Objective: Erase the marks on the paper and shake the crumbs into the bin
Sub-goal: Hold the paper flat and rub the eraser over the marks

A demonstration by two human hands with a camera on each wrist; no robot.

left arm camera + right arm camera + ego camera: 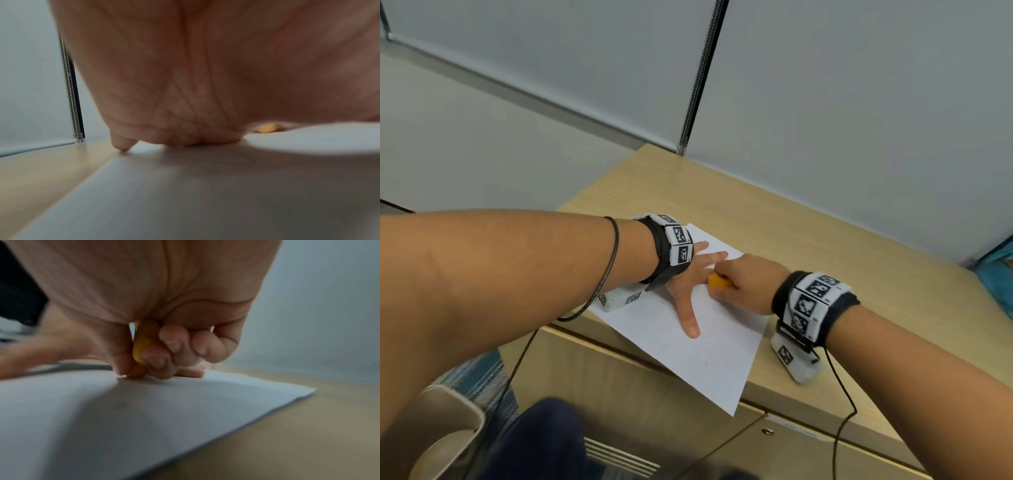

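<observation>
A white sheet of paper lies askew on the wooden cabinet top, one corner hanging past the front edge. My left hand lies flat on the sheet with fingers spread, pressing it down. My right hand grips a yellow-orange eraser between thumb and fingers. In the right wrist view the eraser has its lower end on the paper. In the left wrist view the eraser shows as a small yellow spot beyond the palm. Faint pencil marks remain near the lower part of the sheet.
A grey partition wall stands behind the cabinet. A beige bin sits on the floor at lower left. Cabinet doors and a lock are below the top. Cables hang from both wrists. A blue object shows at far right.
</observation>
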